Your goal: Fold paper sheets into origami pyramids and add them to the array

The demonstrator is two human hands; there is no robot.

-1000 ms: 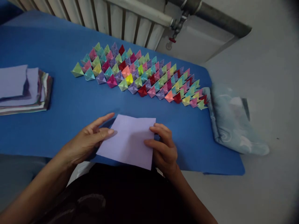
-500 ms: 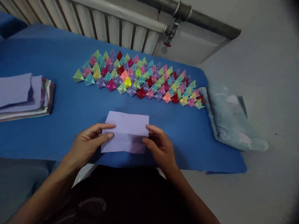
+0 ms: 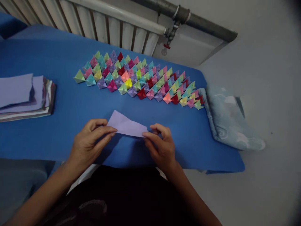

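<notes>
Hands (image 3: 87,141), two, pinch one sheet (image 3: 127,126), probably folded.

Dim, flat light; soft shadows lie beneath the paper (image 3: 125,125) and hands (image 3: 88,139), toward the surface (image 3: 202,157) front edge; the wall (image 3: 270,84) darkens rightward.

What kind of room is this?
Maybe a room in someone's home, though I can't be sure. There's a white radiator, a folded cloth that looks like a blanket, and a blue table with rows of little paper shapes.
</notes>
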